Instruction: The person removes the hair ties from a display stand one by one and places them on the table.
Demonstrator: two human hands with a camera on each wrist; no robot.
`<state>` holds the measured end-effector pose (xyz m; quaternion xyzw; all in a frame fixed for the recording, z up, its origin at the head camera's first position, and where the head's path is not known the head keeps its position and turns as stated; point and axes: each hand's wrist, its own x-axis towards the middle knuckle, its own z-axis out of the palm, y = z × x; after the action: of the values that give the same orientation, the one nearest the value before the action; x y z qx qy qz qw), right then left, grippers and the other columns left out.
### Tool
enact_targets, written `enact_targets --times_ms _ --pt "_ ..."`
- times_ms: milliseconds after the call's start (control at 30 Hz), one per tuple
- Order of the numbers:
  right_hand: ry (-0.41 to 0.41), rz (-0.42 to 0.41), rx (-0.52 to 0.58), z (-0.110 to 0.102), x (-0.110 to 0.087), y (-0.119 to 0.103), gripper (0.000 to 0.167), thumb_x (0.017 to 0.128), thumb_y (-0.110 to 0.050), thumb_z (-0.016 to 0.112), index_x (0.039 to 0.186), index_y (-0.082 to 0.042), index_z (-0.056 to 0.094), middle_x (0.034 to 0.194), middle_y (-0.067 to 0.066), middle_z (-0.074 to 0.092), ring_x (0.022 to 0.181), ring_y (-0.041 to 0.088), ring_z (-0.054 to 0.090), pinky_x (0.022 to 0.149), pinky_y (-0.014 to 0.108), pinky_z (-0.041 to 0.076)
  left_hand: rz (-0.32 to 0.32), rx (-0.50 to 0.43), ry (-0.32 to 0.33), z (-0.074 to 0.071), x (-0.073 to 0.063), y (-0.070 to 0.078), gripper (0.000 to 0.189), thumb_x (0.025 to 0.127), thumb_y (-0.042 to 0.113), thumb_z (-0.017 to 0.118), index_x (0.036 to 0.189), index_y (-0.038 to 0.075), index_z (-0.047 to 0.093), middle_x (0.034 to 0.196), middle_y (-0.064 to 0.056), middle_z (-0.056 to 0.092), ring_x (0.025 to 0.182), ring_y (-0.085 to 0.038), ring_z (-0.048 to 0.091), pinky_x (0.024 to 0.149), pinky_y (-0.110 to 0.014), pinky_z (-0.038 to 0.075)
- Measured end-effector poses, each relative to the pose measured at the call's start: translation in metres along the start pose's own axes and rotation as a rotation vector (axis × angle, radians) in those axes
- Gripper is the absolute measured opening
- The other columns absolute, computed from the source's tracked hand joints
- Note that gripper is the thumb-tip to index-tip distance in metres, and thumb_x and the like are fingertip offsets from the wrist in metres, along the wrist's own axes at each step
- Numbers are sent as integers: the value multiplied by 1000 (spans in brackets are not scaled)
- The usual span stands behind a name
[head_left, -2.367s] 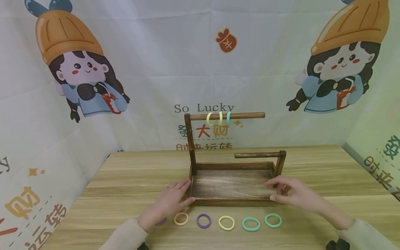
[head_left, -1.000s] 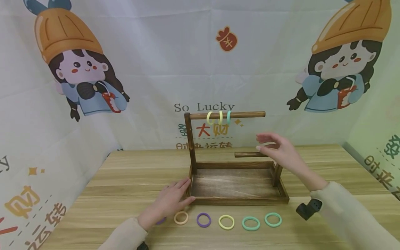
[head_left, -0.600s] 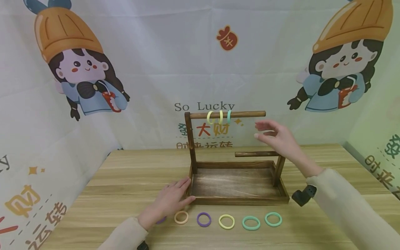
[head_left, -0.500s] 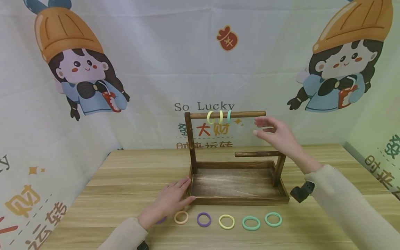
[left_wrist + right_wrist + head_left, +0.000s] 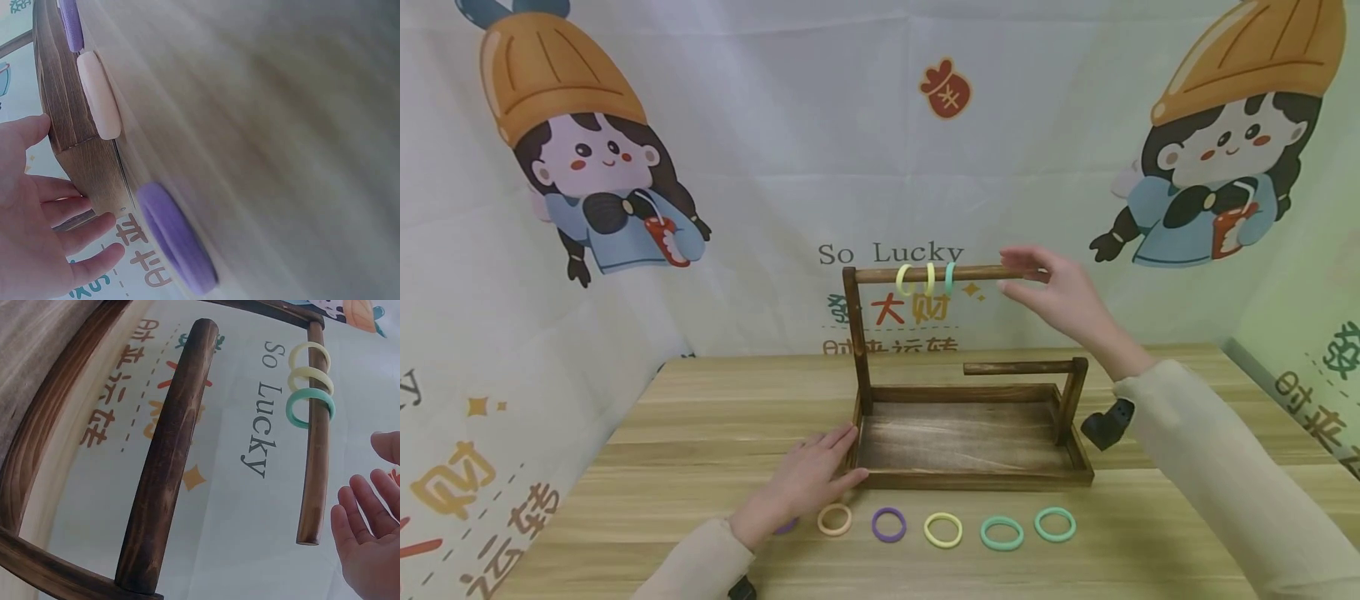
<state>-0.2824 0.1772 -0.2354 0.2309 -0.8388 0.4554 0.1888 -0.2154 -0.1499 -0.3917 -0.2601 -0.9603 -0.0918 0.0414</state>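
A dark wooden stand has a tray (image 5: 973, 482) as its base, with a tall upper bar (image 5: 981, 272) and a short lower bar (image 5: 1018, 367). Two yellow hair ties (image 5: 310, 377) and one green hair tie (image 5: 309, 394) hang on the upper bar. My left hand (image 5: 808, 475) touches the tray's front left corner, fingers extended. Beside the free end of the upper bar is my right hand (image 5: 1063, 296), thumb below and fingers above, apart from the bar in the right wrist view and holding nothing.
In front of the tray a row of hair ties lies on the table (image 5: 715, 417): purple (image 5: 889, 525), peach (image 5: 835, 520), yellow (image 5: 943, 531) and two green (image 5: 1002, 533). Another purple hair tie (image 5: 177, 237) is partly hidden by my left hand in the head view. A printed cloth (image 5: 775, 125) hangs behind.
My right hand has risen from the tray's right side, past the lower bar, to the upper bar's free end. The left hand and hair ties have stayed put.
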Motion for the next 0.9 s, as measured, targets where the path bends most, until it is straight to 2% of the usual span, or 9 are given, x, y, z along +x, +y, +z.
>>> enact_targets --times_ms 167,367,667,900 --pt "-21 15 -49 1 7 0 44 83 -20 63 122 -6 50 119 10 53 105 26 49 86 40 40 -2 -2 -2 1 1 0 64 88 46 46 132 0 38 134 -15 36 113 -40 40 90 -54 32" --pt "-61 2 -73 2 18 -2 46 83 -20 63 124 -4 49 121 13 50 105 31 49 86 41 41 -5 6 -4 0 2 0 64 88 46 46 132 0 38 134 -15 36 113 -40 40 90 -53 33" --pt "-138 -22 -140 7 30 -1 49 82 -21 64 125 -4 47 123 11 49 111 27 44 87 40 39 -7 11 -2 1 2 -1 64 87 46 47 132 0 39 134 -14 37 112 -39 41 90 -53 33" --pt "-153 -34 -158 15 36 -4 51 79 -18 67 124 -3 48 121 14 50 110 29 45 89 42 38 -12 20 -8 2 2 -1 65 87 47 47 132 1 38 135 -13 36 113 -39 40 90 -54 32"
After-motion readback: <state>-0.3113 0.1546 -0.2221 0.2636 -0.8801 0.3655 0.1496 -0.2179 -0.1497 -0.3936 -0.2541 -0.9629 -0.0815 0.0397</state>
